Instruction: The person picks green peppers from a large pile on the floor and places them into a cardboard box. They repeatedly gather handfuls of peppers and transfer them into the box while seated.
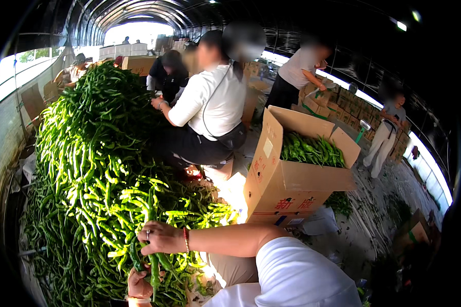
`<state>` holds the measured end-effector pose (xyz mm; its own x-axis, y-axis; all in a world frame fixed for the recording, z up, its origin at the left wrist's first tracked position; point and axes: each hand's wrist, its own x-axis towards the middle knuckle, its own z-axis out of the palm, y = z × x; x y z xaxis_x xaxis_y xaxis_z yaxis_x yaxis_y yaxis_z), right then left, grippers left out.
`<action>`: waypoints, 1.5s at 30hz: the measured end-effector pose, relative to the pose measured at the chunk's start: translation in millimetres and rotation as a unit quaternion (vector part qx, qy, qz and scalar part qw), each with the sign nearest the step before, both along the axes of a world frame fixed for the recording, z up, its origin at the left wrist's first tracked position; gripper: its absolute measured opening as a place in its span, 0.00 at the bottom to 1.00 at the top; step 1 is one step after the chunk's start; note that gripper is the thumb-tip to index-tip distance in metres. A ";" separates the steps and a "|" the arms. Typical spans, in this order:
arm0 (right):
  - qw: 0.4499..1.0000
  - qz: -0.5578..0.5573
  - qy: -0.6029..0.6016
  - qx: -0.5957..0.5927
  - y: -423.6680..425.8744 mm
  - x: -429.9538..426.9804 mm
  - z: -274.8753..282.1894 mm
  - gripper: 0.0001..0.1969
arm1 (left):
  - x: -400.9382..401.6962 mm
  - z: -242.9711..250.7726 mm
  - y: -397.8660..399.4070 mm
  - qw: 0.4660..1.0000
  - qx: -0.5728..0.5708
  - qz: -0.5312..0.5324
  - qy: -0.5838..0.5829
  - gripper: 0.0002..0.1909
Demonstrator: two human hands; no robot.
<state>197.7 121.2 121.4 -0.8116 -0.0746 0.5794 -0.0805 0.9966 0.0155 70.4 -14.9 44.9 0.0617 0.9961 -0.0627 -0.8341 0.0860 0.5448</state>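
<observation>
A large heap of long green chili peppers (96, 192) rises in front of me and to the left, part sunlit and part in shade. My right hand (159, 238), with a ring and a red bracelet, reaches over the heap. It closes around several long green peppers (150, 209), whose ends stick out above and below the fist. Just below it, my left hand (139, 284) has its fingers around the lower part of this bunch, near a dark curved pepper (135, 256). Part of the left hand is hidden behind the peppers.
An open cardboard carton (288, 195) filled with green peppers (311, 149) stands to my right, flaps raised. A person in a white top (219, 103) sits across the heap; others work farther back. Stacked cartons (349, 103) line the right wall. Stems and leaves litter the floor (368, 222).
</observation>
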 end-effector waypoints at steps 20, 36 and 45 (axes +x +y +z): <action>0.988 -0.145 -0.018 -0.048 14.6 -12.2 -2.9 0.16 | -6.2 10.2 -6.4 0.988 0.005 0.059 0.142 0.21; 0.981 -0.115 -0.152 -0.035 -38.1 -31.0 -37.4 0.18 | 10.1 1.3 -4.7 0.985 -0.098 -0.046 0.131 0.16; 0.846 -0.199 -0.074 -0.488 -75.3 -19.7 -78.8 0.24 | 6.0 -54.5 6.2 0.987 -0.051 0.059 0.138 0.19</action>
<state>178.0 45.9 42.6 -0.7291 0.6776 0.0964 0.3356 0.4767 -0.8125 76.4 -8.6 -9.6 -0.0886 0.9831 -0.1604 -0.6628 0.0620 0.7462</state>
